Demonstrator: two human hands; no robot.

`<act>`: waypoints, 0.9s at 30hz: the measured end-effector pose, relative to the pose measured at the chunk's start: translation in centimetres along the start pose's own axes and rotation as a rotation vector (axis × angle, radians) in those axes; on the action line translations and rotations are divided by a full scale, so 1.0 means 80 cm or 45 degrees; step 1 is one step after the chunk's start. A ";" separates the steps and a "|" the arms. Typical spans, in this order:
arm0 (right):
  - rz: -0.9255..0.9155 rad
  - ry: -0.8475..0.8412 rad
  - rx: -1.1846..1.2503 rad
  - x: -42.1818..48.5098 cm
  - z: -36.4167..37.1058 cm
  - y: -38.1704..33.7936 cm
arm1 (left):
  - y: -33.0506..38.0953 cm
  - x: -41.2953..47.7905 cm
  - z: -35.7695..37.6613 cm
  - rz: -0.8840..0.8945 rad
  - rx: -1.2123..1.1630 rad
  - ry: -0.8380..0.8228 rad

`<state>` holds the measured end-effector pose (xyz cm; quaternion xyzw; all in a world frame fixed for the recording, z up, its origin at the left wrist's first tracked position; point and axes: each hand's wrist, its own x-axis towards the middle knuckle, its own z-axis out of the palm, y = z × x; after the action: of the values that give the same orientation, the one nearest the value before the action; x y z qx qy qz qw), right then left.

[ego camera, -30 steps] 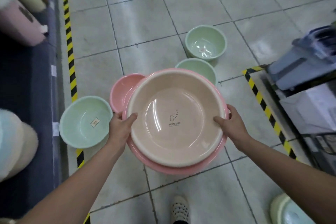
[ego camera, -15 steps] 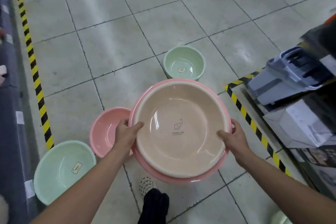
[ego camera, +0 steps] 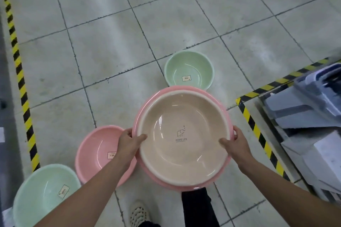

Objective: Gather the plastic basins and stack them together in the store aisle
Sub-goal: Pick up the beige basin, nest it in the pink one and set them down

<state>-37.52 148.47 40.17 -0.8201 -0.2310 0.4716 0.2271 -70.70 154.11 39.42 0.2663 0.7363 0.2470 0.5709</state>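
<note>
Two nested basins carried over the aisle floor, three more waiting to be gathered.

The left hand (ego camera: 129, 141) and right hand (ego camera: 238, 143) each have a closed grip on opposite rims of the beige basin (ego camera: 182, 138), which sits inside the large pink basin (ego camera: 212, 184); the beige one is empty. On the floor (ego camera: 92, 42), a small pink basin (ego camera: 94, 155), a near green basin (ego camera: 40, 195) and a far green basin (ego camera: 189, 73) hold only labels. The next move is probably nesting these together by size.
</note>
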 end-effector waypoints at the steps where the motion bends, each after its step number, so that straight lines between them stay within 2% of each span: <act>1: 0.004 -0.013 -0.028 0.024 0.000 0.000 | -0.004 0.016 0.012 -0.011 -0.002 0.015; 8: 0.030 -0.048 -0.168 0.160 0.023 0.018 | -0.044 0.113 0.079 -0.083 0.081 0.063; 15: 0.081 -0.036 -0.277 0.268 0.071 0.076 | -0.120 0.221 0.117 -0.148 0.116 0.049; 21: 0.125 -0.064 -0.316 0.328 0.113 0.125 | -0.174 0.283 0.135 -0.201 0.175 0.082; 27: 0.157 -0.094 -0.308 0.362 0.145 0.161 | -0.209 0.315 0.146 -0.156 0.251 0.127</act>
<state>-32.62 157.25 7.95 -0.8363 -0.2433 0.4832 0.0885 -66.40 159.44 7.75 0.2631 0.7993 0.1508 0.5188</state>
